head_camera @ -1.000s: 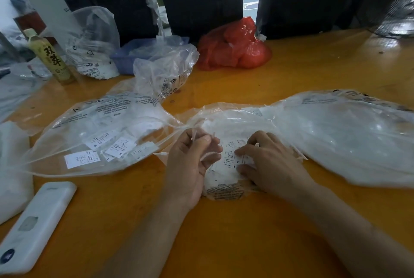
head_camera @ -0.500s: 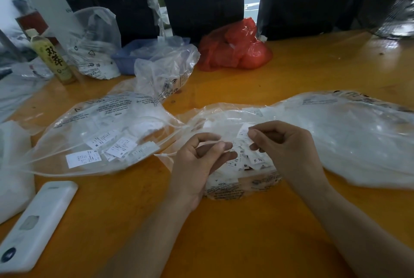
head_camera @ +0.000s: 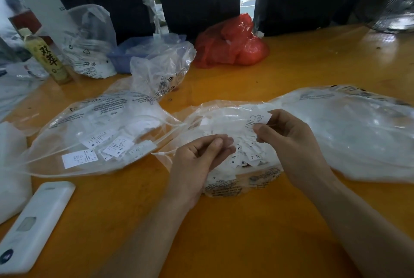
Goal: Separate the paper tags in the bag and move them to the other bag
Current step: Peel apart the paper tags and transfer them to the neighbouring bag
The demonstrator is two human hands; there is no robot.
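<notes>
With the right hand [head_camera: 289, 141] pinching one paper tag [head_camera: 258, 119] above the pile [head_camera: 244, 154] and the left hand [head_camera: 199, 159] loosely curled, holding nothing I can make out, best carry it singly to the left bag [head_camera: 94, 134].

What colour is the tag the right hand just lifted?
White with small black print; the tag, pinched by the right hand, shows best in the head view.

Held tag [head_camera: 258, 119]: white, printed, lifted above the pile.
Source bag [head_camera: 226, 112]: clear, holding heaped tags.
Other bag [head_camera: 107, 120]: clear, left, few tags inside.
</notes>
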